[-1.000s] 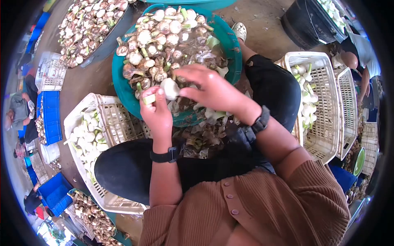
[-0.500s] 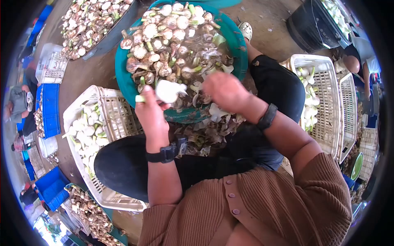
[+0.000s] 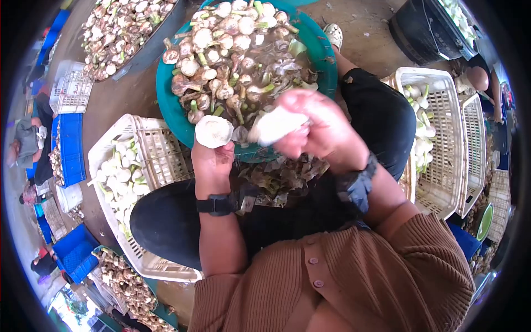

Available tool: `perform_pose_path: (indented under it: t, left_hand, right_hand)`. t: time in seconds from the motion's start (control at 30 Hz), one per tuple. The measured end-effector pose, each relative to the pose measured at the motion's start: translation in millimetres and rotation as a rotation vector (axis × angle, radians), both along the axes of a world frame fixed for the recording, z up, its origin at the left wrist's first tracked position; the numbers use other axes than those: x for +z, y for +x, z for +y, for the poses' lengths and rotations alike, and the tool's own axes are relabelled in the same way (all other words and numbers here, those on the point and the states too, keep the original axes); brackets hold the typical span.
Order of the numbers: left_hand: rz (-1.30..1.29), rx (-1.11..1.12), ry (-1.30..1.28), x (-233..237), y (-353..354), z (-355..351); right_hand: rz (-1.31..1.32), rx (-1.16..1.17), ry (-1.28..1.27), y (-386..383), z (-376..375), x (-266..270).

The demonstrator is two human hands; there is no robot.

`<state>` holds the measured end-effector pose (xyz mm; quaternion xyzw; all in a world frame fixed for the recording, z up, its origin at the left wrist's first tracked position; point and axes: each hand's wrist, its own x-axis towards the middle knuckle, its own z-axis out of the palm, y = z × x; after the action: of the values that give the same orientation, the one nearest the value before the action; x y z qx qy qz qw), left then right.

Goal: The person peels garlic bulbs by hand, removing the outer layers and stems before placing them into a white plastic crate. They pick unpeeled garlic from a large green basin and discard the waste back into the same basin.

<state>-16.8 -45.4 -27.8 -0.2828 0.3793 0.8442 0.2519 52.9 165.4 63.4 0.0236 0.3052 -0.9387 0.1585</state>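
Bulb (image 3: 214, 130) has turned flat side to cam, upper ctr, cupped in L hand (image 3: 212, 161); R hand (image 3: 329, 126) pinches 1 blurred pale piece (image 3: 276, 125). Prob. firm, slick; grip sides.

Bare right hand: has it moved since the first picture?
Yes, the right hand has moved rightward in view, against the round teal plastic tub.
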Motion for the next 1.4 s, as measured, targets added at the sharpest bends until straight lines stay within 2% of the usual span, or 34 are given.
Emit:
perform_pose_path:
  t: [0.07, 0.1, 0.13, 0.2, 0.23, 0.27, 0.3, 0.33, 0.37, 0.4, 0.47, 0.5, 0.53, 0.6, 0.63, 0.67, 0.7, 0.73, 0.77, 0.8, 0.83, 0.87, 0.93, 0.97, 1.0, 1.03, 1.07, 1.1, 1.13, 1.17, 1.23, 1.27, 1.33, 1.4]
  left_hand:
    - [0.107, 0.033, -0.042, 21, 7, 12]
    - [0.108, 0.026, -0.036, 22, 7, 16]
    - [0.170, 0.037, -0.041, 22, 8, 21]
    - [0.231, 0.036, -0.038, 27, 8, 35]
    - [0.223, 0.096, -0.105, 36, 10, 45]
    - [0.211, 0.154, -0.177, 39, 12, 50]
    - [0.366, -0.047, -0.179, 26, 13, 39]
    - [0.367, -0.056, -0.181, 24, 13, 41]
    - [0.457, 0.040, -0.357, 23, 12, 42]
    - [0.544, 0.139, -0.535, 22, 11, 39]
    - [0.459, 0.147, -0.604, 15, 8, 25]
    - [0.415, 0.198, -0.482, 16, 6, 24]
    - [0.374, 0.245, -0.355, 21, 4, 26]
    - [0.421, 0.263, -0.329, 26, 6, 36]
    - [0.448, 0.214, -0.474, 27, 8, 37]
    - [0.477, 0.163, -0.615, 27, 7, 39]
    - [0.596, 0.093, -0.690, 21, 9, 41]
    - [0.745, -0.076, -0.678, 21, 13, 40]
    - [0.769, -0.086, -0.600, 18, 16, 44]
    - [0.798, -0.096, -0.522, 22, 16, 50]
    - [0.703, -0.067, -0.423, 30, 14, 49]
    - [0.625, 0.011, -0.449, 39, 12, 48]
    - [0.539, 0.121, -0.482, 45, 5, 33]
    - [0.486, 0.220, -0.471, 48, 4, 31]
    - [0.474, 0.230, -0.477, 43, 4, 30]
    - [0.407, 0.191, -0.475, 36, 1, 31]
    - [0.344, 0.151, -0.471, 31, -2, 33]
    - [0.307, 0.137, -0.425, 29, -2, 39]
    - [0.279, 0.110, -0.431, 26, -4, 43]
    - [0.294, 0.097, -0.452, 22, -3, 46]
    - [0.318, 0.087, -0.476, 15, -6, 45]
    - [0.271, 0.086, -0.505, 9, -6, 44]
    - [0.121, 0.059, -0.589, 1, -5, 43]
    - [-0.137, -0.003, -0.512, -5, -6, 45]
  right_hand:
    - [0.244, -0.133, 0.831, -8, 12, -17]
    - [0.439, 0.100, 1.632, -13, 16, -18]
    - [0.520, 0.188, 2.153, -7, 7, -32]
    - [0.313, 0.120, 2.016, -6, -4, -43]
    - [0.270, -0.077, 1.592, -9, -10, -55]
    - [0.088, -0.004, 1.099, -13, -19, -66]
    - [0.015, 0.085, 0.892, -12, -24, -59]
    - [-0.050, 0.166, 0.681, -11, -30, -47]
    - [-0.173, -0.018, 0.360, -10, -41, -40]
    - [-0.172, -0.020, 0.351, -7, -39, -24]
    - [0.143, -0.177, 0.314, 0, -23, 17]
    - [0.126, -0.254, 0.342, 0, -18, 24]
    - [0.223, -0.238, 0.609, -7, -6, 14]
    - [0.426, 0.007, 1.793, -20, 4, -38]
    - [0.206, 0.418, 2.075, -18, 3, -44]
    - [0.230, 0.046, 2.067, -10, -1, -70]
    - [0.229, -0.188, 1.792, -15, -6, -93]
    - [0.221, -0.384, 1.499, -22, -16, -88]
    - [-0.171, -0.117, 0.770, -22, -22, -83]
    - [-0.408, 0.074, 0.247, -29, -21, -88]
    - [-0.313, 0.054, 0.021, -32, -12, -86]
    - [-0.215, 0.036, -0.205, -34, -1, -83]
    - [0.523, 0.222, -0.653, -38, 27, -37]
    - [0.473, 0.130, -0.553, -43, 32, -26]
    - [0.425, 0.033, -0.449, -49, 36, -23]
    - [0.213, -0.019, -0.162, -73, 35, -40]
    - [0.225, -0.034, 0.439, -98, 30, -80]
    - [0.344, 0.176, 1.321, -125, 32, -121]
    - [0.430, 0.382, 1.883, -147, 23, -191]
    - [0.051, 0.470, 1.999, -133, 14, -197]
    - [-0.022, 0.464, 1.903, -127, 10, -244]
    - [-0.010, 0.469, 1.906, -124, 12, -243]
    - [0.464, 0.589, 1.957, -115, 10, -237]
    - [0.247, 0.309, 1.476, -80, -8, -141]
